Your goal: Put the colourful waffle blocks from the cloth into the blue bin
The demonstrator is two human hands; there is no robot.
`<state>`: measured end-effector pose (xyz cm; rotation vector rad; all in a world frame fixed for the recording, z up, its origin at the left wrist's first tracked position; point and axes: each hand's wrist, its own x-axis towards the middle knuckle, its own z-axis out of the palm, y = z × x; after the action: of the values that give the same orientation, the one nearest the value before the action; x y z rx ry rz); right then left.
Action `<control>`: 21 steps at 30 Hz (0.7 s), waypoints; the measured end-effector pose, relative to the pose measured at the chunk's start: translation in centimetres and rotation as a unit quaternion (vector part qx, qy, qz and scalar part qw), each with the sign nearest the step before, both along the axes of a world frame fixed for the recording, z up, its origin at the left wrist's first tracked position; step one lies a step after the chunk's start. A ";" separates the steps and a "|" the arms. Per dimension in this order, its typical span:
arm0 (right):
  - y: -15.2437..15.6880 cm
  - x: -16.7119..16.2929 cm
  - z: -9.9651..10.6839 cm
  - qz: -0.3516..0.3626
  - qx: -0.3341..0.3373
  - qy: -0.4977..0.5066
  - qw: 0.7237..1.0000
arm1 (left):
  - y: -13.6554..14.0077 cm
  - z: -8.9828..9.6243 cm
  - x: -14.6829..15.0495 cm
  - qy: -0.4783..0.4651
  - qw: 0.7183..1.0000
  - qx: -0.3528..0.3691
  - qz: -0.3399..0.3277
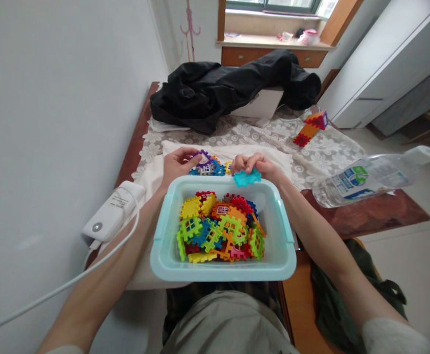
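Note:
My left hand (pixel 181 163) pinches a purple building tile (pixel 204 157) with toothed edges, just beyond the far rim of a pale blue plastic basket (pixel 287 250). My right hand (pixel 257 164) has its fingers curled on a turquoise building tile (pixel 247 178) above the same rim, farther right. Between the hands, partly hidden behind the rim, lie more interlocking tiles (pixel 218 168) in blue, white and yellow. Inside the basket is a heap of notched tiles (pixel 220 228) in green, yellow, red, orange and blue, some with window shapes.
A large clear bottle (pixel 370 178) lies at the right edge of the table. Behind it stands an orange and red tile structure (pixel 311 129). Black cloth (pixel 233 86) covers the far end. A white power bank (pixel 113 211) with a cable sits at left, by the wall.

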<state>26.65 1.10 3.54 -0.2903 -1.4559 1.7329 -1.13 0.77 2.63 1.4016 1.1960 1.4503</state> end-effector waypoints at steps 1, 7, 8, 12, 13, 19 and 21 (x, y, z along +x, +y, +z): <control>-0.2 0.0 0.2 0.025 0.014 -0.014 0.999 | -0.1 0.4 0.0 -0.080 0.996 -0.019 -0.018; -0.1 -0.6 -0.3 -0.079 0.007 -0.038 0.996 | -2.4 2.5 -0.7 -0.258 0.931 -0.123 -0.226; 0.2 -0.7 -0.7 -0.144 0.025 -0.068 0.987 | -2.8 2.6 -0.8 -0.237 0.927 -0.136 -0.258; 1.3 -1.0 -2.8 -0.314 0.218 -0.287 0.878 | -3.5 2.4 -1.0 -0.169 0.914 -0.161 -0.332; 1.5 -1.0 -3.3 -0.321 0.263 -0.335 0.846 | -3.3 2.2 -0.9 -0.166 0.915 -0.160 -0.332; 2.0 -0.9 -4.9 -0.249 0.351 -0.495 0.755 | -0.6 -0.6 -0.7 0.124 0.986 -0.001 -0.108; 2.3 -0.9 -5.1 -0.246 0.353 -0.497 0.753 | 0.4 -1.8 -1.0 0.280 0.948 0.047 -0.145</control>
<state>25.77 3.40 -1.61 -1.1688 -2.3568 0.4257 -2.13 1.18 0.86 2.0471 1.1922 0.9372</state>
